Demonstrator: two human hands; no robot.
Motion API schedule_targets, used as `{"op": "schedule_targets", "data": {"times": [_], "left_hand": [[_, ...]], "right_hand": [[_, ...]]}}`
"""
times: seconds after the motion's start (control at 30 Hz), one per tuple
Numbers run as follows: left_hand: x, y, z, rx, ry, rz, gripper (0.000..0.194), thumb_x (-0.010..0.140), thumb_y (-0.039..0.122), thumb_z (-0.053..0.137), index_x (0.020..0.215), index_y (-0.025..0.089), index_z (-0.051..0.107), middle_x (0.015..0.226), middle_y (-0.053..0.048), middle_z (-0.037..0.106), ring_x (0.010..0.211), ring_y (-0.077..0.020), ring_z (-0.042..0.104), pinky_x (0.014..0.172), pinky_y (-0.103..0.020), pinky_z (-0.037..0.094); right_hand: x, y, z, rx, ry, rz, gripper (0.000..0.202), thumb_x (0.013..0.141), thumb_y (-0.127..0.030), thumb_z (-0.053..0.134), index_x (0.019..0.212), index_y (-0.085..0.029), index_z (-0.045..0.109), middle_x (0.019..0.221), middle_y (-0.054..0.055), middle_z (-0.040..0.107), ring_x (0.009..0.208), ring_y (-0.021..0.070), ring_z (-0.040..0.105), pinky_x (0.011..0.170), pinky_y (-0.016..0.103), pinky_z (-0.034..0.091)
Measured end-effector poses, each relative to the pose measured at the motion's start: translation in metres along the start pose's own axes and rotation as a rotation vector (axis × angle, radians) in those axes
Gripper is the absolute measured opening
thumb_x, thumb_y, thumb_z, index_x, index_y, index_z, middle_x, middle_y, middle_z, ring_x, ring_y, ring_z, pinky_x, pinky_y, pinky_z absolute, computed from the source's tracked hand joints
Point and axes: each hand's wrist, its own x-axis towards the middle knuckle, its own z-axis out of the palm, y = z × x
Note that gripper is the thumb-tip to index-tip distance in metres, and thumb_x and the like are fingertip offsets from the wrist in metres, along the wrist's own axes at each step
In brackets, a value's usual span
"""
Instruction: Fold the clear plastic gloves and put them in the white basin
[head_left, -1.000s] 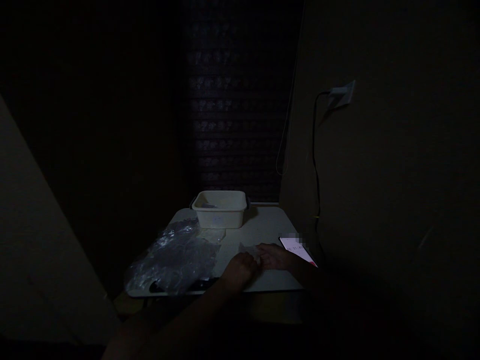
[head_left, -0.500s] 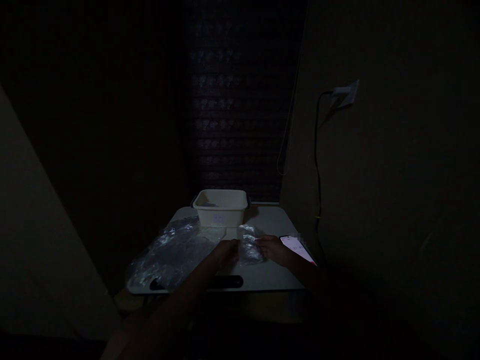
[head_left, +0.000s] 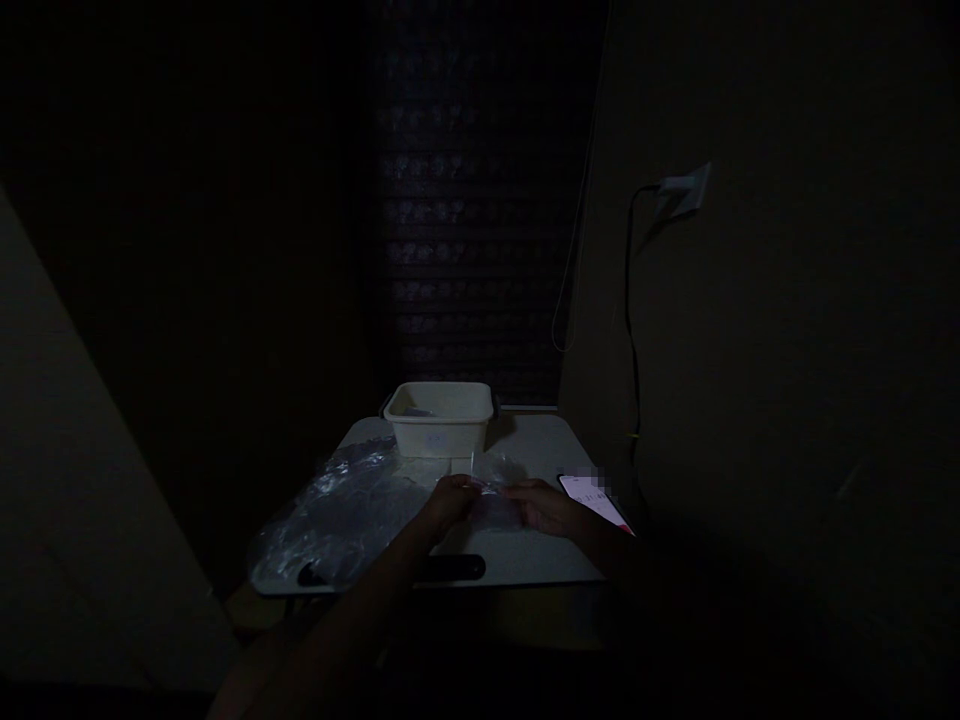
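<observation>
Item 1: sm. clear plastic piece [head_left: 496, 512], crumpled, held over near part of white tabletop [head_left: 536, 442], right of centre, betw. both hands. Contents, if any, couldn't be made out (v. dim light).
Grip, left hand [head_left: 450, 500]: piece's left side was pinched by fingertips.
Grip, right hand [head_left: 546, 506]: right side was likewise grasped; a narrow gap was left betw. hands.
Item 2: lg. heap of clear plastic [head_left: 349, 512], loose, spread over left side, partly covering near edge.
Item 3: white tub [head_left: 441, 437] w/ dark handles, set at far side; a greyish item [head_left: 417, 412] was seen inside, type unclear.
Item 4: phone [head_left: 592, 498], screen lit, laid at right edge, near right hand.
Status (judged): handling was taken to be part-way. Item 1 was held two-handed, not yet released; heap was ungripped by either hand, so was reckoned as remaining. Total amt. done couldn't be told.
</observation>
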Motion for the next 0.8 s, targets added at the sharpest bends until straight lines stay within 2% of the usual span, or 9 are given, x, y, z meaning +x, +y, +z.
{"op": "schedule_targets", "data": {"times": [0.1,0.2,0.33,0.5,0.63,0.8], "left_hand": [[-0.0016,0.002,0.0,0.016,-0.009,-0.006,0.007,0.051,0.018,0.049,0.051,0.014,0.043,0.033,0.009,0.034,0.029,-0.0021,0.029,0.032,-0.015,0.017],[-0.0023,0.002,-0.0006,-0.007,-0.01,0.005,0.011,0.051,0.018,0.05,0.049,0.015,0.04,0.033,0.009,0.033,0.028,-0.0021,0.029,0.032,-0.015,0.019],[-0.0056,0.0041,0.0007,-0.055,-0.006,0.02,0.007,0.052,0.02,0.049,0.051,0.014,0.044,0.036,0.007,0.039,0.031,-0.0035,0.034,0.033,-0.016,0.026],[-0.0103,0.0086,0.004,-0.146,-0.005,0.023,0.015,0.053,0.019,0.048,0.066,0.012,0.051,0.045,0.004,0.048,0.038,-0.0057,0.043,0.04,-0.019,0.034],[-0.0097,0.009,0.0047,-0.181,-0.001,0.035,0.012,0.051,0.017,0.048,0.062,0.012,0.051,0.045,0.003,0.049,0.038,-0.0076,0.045,0.041,-0.021,0.036],[-0.0053,0.0086,0.0033,-0.22,-0.048,0.007,0.012,0.05,0.014,0.044,0.058,0.011,0.052,0.046,0.0,0.052,0.042,-0.0104,0.049,0.045,-0.025,0.038]], "right_hand": [[0.0014,0.0023,0.0014,-0.026,0.045,0.022,0.014,0.056,-0.015,0.056,0.069,-0.012,0.052,0.061,0.001,0.056,0.06,0.0101,0.053,0.063,0.026,0.038],[0.003,0.0052,0.001,-0.033,0.06,-0.036,0.012,0.056,-0.015,0.056,0.067,-0.013,0.052,0.058,-0.001,0.055,0.057,0.0088,0.052,0.061,0.023,0.038],[0.0026,0.0045,0.0025,-0.003,0.024,-0.075,0.011,0.056,-0.015,0.053,0.068,-0.014,0.052,0.058,-0.002,0.054,0.057,0.0087,0.051,0.059,0.023,0.038],[0.0013,0.0014,0.0051,0.008,0.118,-0.06,0.012,0.056,-0.014,0.051,0.068,-0.016,0.049,0.059,-0.002,0.053,0.056,0.0086,0.05,0.055,0.022,0.038],[0.0023,0.0032,0.0022,0.015,0.135,-0.059,0.014,0.054,-0.011,0.049,0.067,-0.017,0.049,0.059,-0.003,0.052,0.058,0.0095,0.05,0.056,0.024,0.037],[0.0032,0.0024,-0.0017,0.04,0.109,-0.075,0.024,0.052,-0.008,0.046,0.074,-0.015,0.052,0.065,0.0,0.055,0.061,0.0102,0.051,0.057,0.023,0.037]]}}
